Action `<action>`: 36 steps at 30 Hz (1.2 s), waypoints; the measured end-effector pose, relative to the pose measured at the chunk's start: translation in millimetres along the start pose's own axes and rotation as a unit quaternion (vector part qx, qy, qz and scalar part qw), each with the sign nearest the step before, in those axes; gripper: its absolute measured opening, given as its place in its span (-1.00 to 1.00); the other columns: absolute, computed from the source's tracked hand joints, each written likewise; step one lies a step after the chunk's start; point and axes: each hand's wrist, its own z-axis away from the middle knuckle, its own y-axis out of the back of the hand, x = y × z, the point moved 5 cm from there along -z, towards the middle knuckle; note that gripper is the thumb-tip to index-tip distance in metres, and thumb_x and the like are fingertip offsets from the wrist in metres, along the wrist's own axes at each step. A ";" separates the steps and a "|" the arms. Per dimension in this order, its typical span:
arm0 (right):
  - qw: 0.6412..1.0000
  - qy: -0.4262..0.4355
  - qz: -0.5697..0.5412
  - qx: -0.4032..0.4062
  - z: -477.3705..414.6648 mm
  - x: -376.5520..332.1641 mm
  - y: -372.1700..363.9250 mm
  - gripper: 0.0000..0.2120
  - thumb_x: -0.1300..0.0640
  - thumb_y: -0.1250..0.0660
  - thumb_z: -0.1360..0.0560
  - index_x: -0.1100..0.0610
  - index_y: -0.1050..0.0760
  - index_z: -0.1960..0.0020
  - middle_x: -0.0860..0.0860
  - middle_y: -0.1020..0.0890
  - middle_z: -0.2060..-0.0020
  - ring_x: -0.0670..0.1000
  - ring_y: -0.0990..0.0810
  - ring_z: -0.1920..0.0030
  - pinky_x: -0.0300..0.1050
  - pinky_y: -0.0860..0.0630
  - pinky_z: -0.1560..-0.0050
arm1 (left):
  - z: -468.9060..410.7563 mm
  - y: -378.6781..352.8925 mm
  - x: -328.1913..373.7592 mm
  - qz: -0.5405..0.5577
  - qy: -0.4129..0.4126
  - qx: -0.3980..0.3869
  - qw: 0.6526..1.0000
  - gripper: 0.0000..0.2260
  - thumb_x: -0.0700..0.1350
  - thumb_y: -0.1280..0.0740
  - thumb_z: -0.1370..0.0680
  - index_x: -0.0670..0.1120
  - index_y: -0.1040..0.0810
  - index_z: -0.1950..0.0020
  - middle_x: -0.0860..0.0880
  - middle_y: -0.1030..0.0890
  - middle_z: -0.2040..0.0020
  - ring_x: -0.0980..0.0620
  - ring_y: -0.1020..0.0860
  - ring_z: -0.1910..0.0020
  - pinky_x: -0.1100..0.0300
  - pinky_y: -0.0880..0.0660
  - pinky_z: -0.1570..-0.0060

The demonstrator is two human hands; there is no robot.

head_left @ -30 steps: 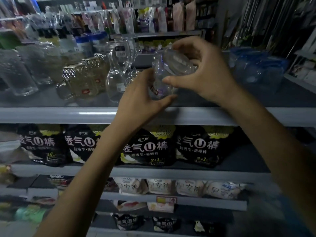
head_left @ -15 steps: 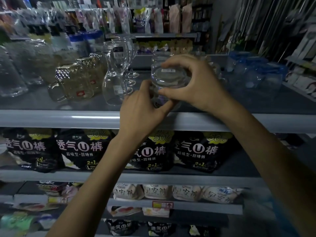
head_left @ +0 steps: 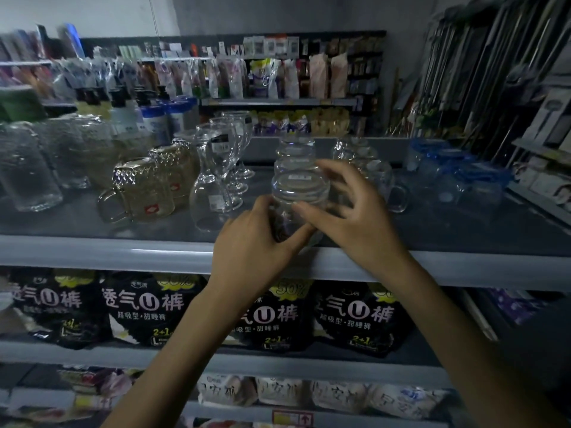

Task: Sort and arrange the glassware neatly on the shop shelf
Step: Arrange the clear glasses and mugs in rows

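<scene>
While left hand (head_left: 256, 242) grips clear sticker-topped glass jar (head_left: 299, 189), right hand (head_left: 355, 220) splayed, thumb touching.

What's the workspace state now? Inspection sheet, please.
Surface: grey shelf, dimly lit, glassware standing in rows.
Job's things: clear jar near the front edge, label on its top face; more jars behind it; embossed mugs, stemmed glasses, blue-tinted glasses.
Clutter: nothing seen.
Grippers: left hand grips the jar's lower part; right hand has its thumb on the jar, fingers spread, grip unclear.
Cables: nothing seen.
Surroundings: packaged goods on the lower shelves; hanging wares behind.
</scene>
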 end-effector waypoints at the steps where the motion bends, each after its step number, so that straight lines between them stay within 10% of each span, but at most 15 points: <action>1: 1.000 -0.009 -0.013 -0.002 2.4 0.5 -0.5 -0.45 0.03 -0.56 -0.47 -0.03 -0.45 -0.41 -0.07 -0.55 -0.34 -0.08 -0.54 -0.36 0.02 -0.59 -0.27 | 0.0 0.6 -0.3 -0.001 0.003 -0.002 1.000 -0.45 0.48 -0.21 -0.44 0.08 -0.47 -0.16 0.12 -0.69 0.13 0.07 -0.66 0.13 -0.03 -0.60 0.07; 12: 0.999 -0.026 0.019 -0.009 5.1 -1.6 -3.0 -0.46 -0.16 -0.52 -0.44 -0.19 -0.44 -0.36 -0.14 -0.56 -0.30 -0.09 -0.59 -0.27 0.01 -0.61 -0.23 | -2.6 3.4 -5.6 0.001 0.011 -0.009 1.000 -0.44 0.46 -0.28 -0.41 0.09 -0.46 -0.19 0.17 -0.64 0.10 0.13 -0.64 0.09 0.08 -0.59 0.14; 20: 0.987 -0.008 0.159 -0.019 -2.8 -16.2 5.8 -0.30 -0.37 -0.25 -0.55 -0.09 -0.26 -0.59 -0.27 -0.23 -0.55 -0.24 -0.23 -0.54 0.01 -0.32 -0.52 | -16.8 20.5 5.6 0.040 -0.139 -0.034 0.989 -0.24 0.37 -0.30 -0.48 0.15 -0.20 -0.63 0.22 -0.24 -0.59 0.19 -0.36 -0.49 0.18 -0.44 -0.35; 36: 0.988 -0.059 0.134 -0.050 -4.3 -6.5 -6.5 -0.31 -0.38 -0.20 -0.57 -0.13 -0.20 -0.61 -0.22 -0.28 -0.57 -0.22 -0.23 -0.55 0.02 -0.27 -0.56 | -25.2 6.7 4.6 0.138 -0.132 -0.069 0.979 -0.32 0.29 -0.32 -0.49 0.12 -0.28 -0.57 0.16 -0.26 -0.56 0.26 -0.26 -0.53 0.14 -0.33 -0.51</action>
